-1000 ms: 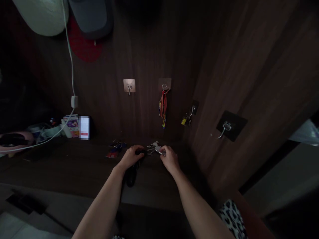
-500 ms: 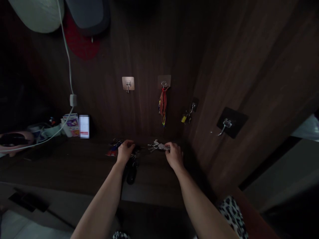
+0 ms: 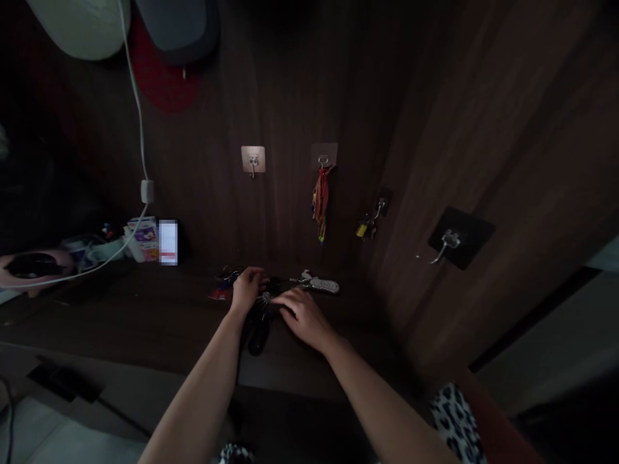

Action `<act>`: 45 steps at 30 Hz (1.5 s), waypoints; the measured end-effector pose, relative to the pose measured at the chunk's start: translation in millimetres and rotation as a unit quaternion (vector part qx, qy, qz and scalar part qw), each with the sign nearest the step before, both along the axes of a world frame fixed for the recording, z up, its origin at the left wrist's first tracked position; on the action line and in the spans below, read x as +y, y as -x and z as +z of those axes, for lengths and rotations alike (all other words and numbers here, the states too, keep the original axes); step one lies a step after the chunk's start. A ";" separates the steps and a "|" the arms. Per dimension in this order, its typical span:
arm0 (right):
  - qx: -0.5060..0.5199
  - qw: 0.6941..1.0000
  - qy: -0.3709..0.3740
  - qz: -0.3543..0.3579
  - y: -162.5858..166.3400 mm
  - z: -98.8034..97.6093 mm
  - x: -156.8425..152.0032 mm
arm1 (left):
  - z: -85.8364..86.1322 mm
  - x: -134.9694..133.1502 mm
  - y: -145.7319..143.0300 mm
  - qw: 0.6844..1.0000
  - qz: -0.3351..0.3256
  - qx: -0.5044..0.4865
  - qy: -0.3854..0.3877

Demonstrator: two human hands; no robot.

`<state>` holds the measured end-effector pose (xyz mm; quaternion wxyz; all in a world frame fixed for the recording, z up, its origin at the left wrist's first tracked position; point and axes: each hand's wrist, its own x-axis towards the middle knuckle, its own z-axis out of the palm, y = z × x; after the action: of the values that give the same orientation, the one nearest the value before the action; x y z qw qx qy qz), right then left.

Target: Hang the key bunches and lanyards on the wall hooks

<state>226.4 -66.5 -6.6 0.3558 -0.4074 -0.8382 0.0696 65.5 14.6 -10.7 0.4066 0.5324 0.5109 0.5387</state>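
Note:
My left hand point(image 3: 247, 290) rests low on the dark shelf, its fingers curled over a bunch of keys point(image 3: 265, 298); the exact grip is partly hidden. Below the keys lies a black key fob point(image 3: 258, 338). My right hand point(image 3: 304, 317) reaches in from the right with fingers stretched out, the fingertips at the keys and the thumb apart. Just beyond it a silver folding pocket knife point(image 3: 324, 285) lies on the shelf, with small metal pieces at its left end. Left of my left hand is another key bunch with a red and blue tag point(image 3: 221, 293).
On the back panel are a hook point(image 3: 253, 161) and colourful lanyards point(image 3: 321, 196) on a second hook. Keys with a yellow tag point(image 3: 362, 229) hang in the corner. A bare hook point(image 3: 449, 240) is on the right wall. Small boxes point(image 3: 144, 237) and a white cable point(image 3: 141, 129) are at left.
My right hand has let go of the pocket knife and moved left to the keys by my left hand. The knife stays on the shelf. The view has shifted slightly.

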 end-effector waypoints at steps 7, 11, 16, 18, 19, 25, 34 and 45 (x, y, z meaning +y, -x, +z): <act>-0.050 0.998 0.038 0.024 7.7 2.0 -3.7 | 0.3 2.4 3.8 0.998 0.028 0.048 -0.036; 0.021 0.997 0.057 -0.039 -0.5 -2.0 4.7 | 1.3 2.0 4.4 0.994 0.029 0.082 -0.065; 0.153 0.976 0.100 -0.119 -10.8 -6.3 14.6 | 4.2 -5.8 -1.2 0.989 -0.053 0.110 -0.087; 0.181 0.968 0.098 -0.146 -13.6 -8.1 17.6 | 5.3 -9.0 -2.8 0.984 -0.081 0.125 -0.096; 0.191 0.965 0.091 -0.157 -14.8 -9.1 19.0 | 5.9 -10.3 -3.3 0.982 -0.091 0.134 -0.101; 0.224 0.955 0.064 -0.184 -20.0 -12.4 23.6 | 11.1 -18.2 -7.7 0.960 -0.132 0.215 -0.125; 0.285 0.943 0.032 -0.166 -16.9 -3.5 20.3 | 12.9 -31.0 -20.4 0.923 -0.190 0.252 -0.219; 0.285 0.944 -0.039 -0.161 -12.2 -0.7 18.2 | 16.3 -36.7 -25.3 0.926 -0.181 0.250 -0.217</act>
<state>238.7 -48.4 -7.3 0.6018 -0.4857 -0.6273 0.0919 90.7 -22.2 5.6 0.2312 0.8085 0.3610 0.4032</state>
